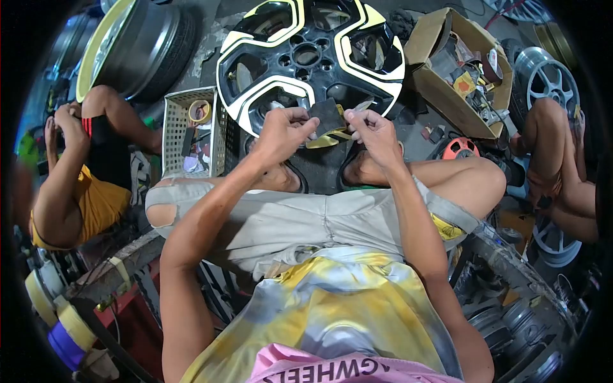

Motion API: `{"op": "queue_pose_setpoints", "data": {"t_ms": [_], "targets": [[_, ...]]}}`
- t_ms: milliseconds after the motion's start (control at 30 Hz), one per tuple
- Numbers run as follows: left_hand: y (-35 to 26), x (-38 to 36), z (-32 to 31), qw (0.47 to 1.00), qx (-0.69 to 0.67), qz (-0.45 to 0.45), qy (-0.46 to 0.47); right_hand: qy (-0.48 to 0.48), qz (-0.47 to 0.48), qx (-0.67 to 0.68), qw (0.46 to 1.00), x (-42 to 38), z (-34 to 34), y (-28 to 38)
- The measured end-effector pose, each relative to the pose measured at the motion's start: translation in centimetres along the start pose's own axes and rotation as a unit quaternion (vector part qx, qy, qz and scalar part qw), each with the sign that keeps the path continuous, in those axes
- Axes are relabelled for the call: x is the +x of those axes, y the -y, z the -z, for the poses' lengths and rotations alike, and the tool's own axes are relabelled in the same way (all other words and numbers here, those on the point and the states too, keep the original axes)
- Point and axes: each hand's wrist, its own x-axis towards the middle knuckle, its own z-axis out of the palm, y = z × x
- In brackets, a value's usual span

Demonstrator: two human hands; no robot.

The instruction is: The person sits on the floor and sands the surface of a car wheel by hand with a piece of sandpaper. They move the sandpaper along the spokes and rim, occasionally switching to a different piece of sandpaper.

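Observation:
A black-and-pale-yellow alloy wheel (306,56) lies face up on the floor in front of my feet. Over its near edge, my left hand (285,133) pinches a dark square sheet (327,116) between thumb and fingers. My right hand (375,133) is closed beside that sheet, with a thin pale pointed piece (364,105) sticking out above its fingertips; its kind I cannot tell. Just below the sheet, near the wheel's rim, shows a yellow strip (329,139).
Left of the wheel is a cream plastic basket (171,131) with a tape roll. A cardboard box (423,86) of scraps stands to the right, near a red-orange reel (460,148). People sit on both sides. A large wheel (137,48) stands at upper left.

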Motion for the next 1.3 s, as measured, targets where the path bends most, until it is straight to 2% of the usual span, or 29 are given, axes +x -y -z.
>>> {"op": "queue_pose_setpoints", "data": {"t_ms": [33,100,267,333,400,567,733,833,867,900,1033,1133,1200,1267,1300], "targets": [[0.3,0.2,0.4,0.997,-0.074,0.017,0.023,0.002,-0.001,0.000,1.000,-0.1,-0.3,0.1],[-0.4,0.0,0.7,0.995,-0.078,0.027,0.049,0.010,0.026,0.054,0.998,-0.7,-0.9,0.8],[-0.4,0.1,0.5,0.989,-0.103,0.037,0.100,0.043,0.020,0.010,0.999,-1.0,-0.2,0.8],[-0.3,0.2,0.5,0.974,-0.192,0.063,0.103,0.043,0.031,0.012,0.999,-1.0,-0.1,0.8],[-0.5,0.1,0.7,0.971,-0.199,0.074,0.105,0.053,0.080,0.000,0.995,-1.1,0.1,0.8],[-0.6,0.3,1.1,0.971,-0.199,0.093,0.099,0.093,0.068,0.034,0.993,-1.0,0.3,0.3],[-0.7,0.4,1.4,0.980,-0.152,0.073,0.103,0.110,0.064,0.068,0.990,-1.0,0.3,0.1],[-1.1,0.3,1.3,0.979,-0.159,0.079,0.104,0.125,0.043,0.139,0.981,-1.1,0.2,-0.1],[-1.4,0.3,1.4,0.978,-0.160,0.080,0.103,0.139,-0.008,0.219,0.966,-1.3,0.1,0.5],[-1.9,0.3,1.5,0.980,-0.155,0.074,0.102,0.152,-0.061,0.297,0.941,-1.5,0.0,1.2],[-3.1,0.8,2.6,0.991,-0.098,-0.001,0.088,0.186,-0.062,0.304,0.932,-1.8,-1.0,5.2],[-5.2,0.9,4.0,0.988,-0.117,-0.029,0.094,0.240,-0.007,0.309,0.920,-1.5,-1.0,8.2],[-5.5,1.2,4.8,0.988,-0.119,-0.046,0.088,0.243,0.009,0.290,0.926,-1.3,-1.2,9.5],[-6.2,1.0,5.6,0.983,-0.118,-0.068,0.121,0.246,0.024,0.271,0.930,-1.1,-1.3,9.6],[-6.7,0.6,6.0,0.983,-0.121,-0.069,0.118,0.233,0.044,0.216,0.947,-0.9,-1.2,9.2]]}}
